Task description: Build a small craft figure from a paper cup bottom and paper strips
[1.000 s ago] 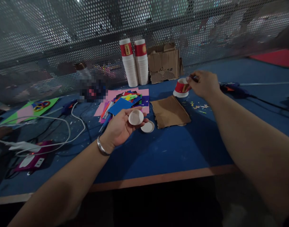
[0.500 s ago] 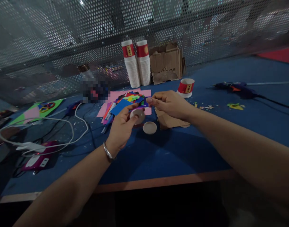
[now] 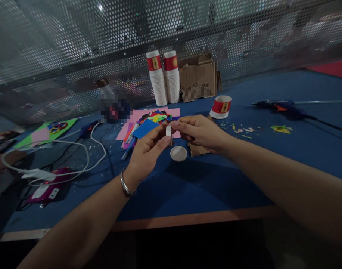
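Over the middle of the table my left hand is closed on a small white paper disc, turned so that only a narrow pale part of it shows. My right hand meets it from the right, thumb and forefinger pinched at the disc's upper edge. Below the hands a second round white disc with a raised rim lies on the blue table. A piece of brown cardboard lies partly hidden under my right hand. Behind my fingers is a pile of coloured paper pieces.
Two stacks of paper cups stand by a cardboard box before the perforated metal screen. A cut red cup, paper scraps and a glue gun lie right. At left are a white cable and a purple power strip.
My left hand has turned the disc from face-up to nearly edge-on. My right hand has come down and left, from apart to touching it. The view has shifted slightly.
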The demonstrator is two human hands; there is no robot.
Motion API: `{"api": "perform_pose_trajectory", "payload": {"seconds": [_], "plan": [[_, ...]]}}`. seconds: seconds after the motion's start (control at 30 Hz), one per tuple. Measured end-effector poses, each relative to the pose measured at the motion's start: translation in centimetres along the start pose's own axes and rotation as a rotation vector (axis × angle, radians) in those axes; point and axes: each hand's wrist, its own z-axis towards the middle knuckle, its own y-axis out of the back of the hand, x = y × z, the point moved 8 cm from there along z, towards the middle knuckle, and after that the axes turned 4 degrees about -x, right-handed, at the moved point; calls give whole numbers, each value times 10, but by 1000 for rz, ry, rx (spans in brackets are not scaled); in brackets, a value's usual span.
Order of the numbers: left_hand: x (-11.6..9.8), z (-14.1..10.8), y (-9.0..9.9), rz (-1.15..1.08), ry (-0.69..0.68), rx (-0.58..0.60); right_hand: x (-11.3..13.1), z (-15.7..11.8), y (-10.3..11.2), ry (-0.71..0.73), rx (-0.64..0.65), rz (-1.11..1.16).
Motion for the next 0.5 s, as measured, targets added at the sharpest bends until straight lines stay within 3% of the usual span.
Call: {"api": "perform_pose_trajectory", "payload": {"seconds": [0.13, 0.27, 0.5], "plan": [[0, 4, 3, 27, -66, 43, 8, -5, -2, -6, 27, 40], [-1, 10, 14, 98, -131, 2, 15, -10, -2, 3, 73, 55], [-18, 17, 24, 257, -279, -24, 5, -16, -7, -146, 161, -14]]}}
